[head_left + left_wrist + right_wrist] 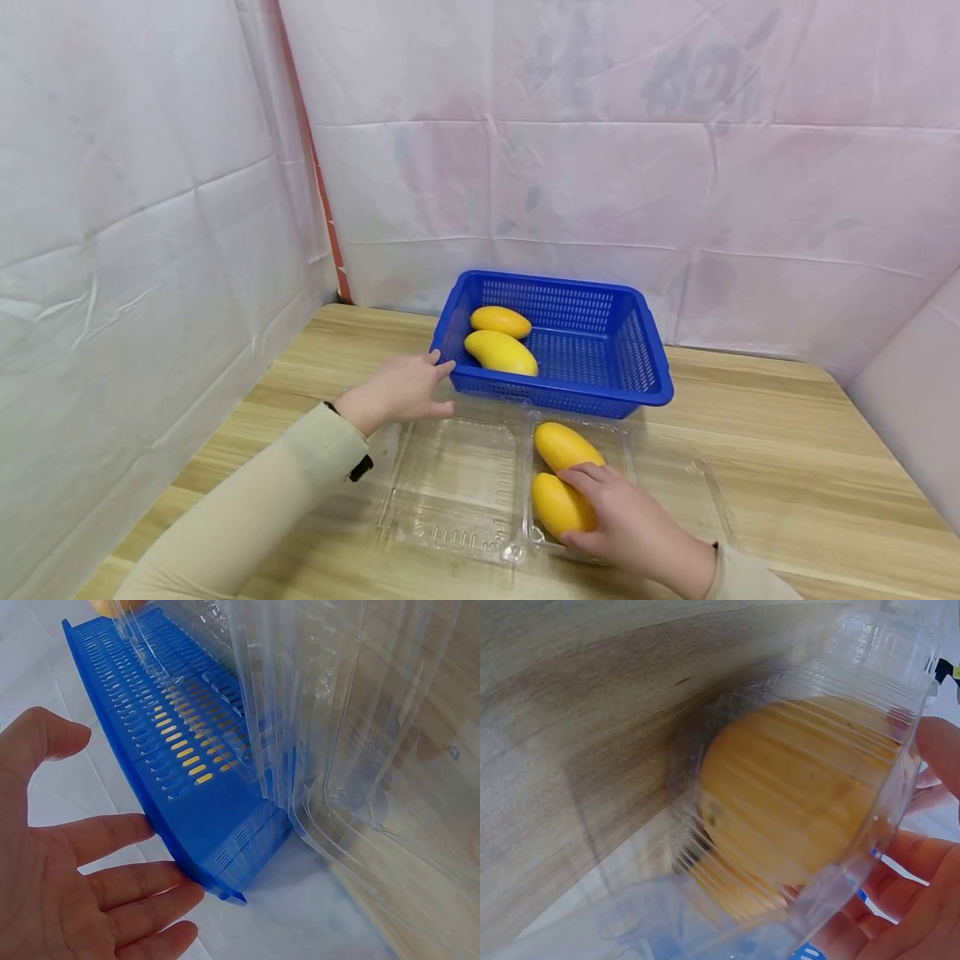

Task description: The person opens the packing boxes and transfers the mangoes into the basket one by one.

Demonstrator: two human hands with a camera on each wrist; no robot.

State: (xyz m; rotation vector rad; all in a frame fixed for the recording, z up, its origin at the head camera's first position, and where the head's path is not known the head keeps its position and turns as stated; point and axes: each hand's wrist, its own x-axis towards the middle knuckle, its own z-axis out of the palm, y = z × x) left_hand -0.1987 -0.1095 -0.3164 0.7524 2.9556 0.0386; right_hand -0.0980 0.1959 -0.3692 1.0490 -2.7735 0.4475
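Note:
My right hand (626, 521) grips the nearer of two yellow mangoes, with thumb and fingers on either side of it. This mango (557, 500) lies in the right half of a clear plastic clamshell box (465, 479), and the other mango (566, 446) lies just behind it. In the right wrist view, the held mango (795, 787) shows through the box's ribbed wall. At the near left corner of a blue basket (656, 379) is my left hand (397, 390). Its fingers are spread and hold nothing, with fingertips right at the rim in the left wrist view.
Two more mangoes, one behind (499, 321) and one in front (501, 352), lie in the basket's left part. Clear plastic flaps spread over the wooden table (780, 442) on both sides of the box. White sheets (585, 183) stand behind and beside the table.

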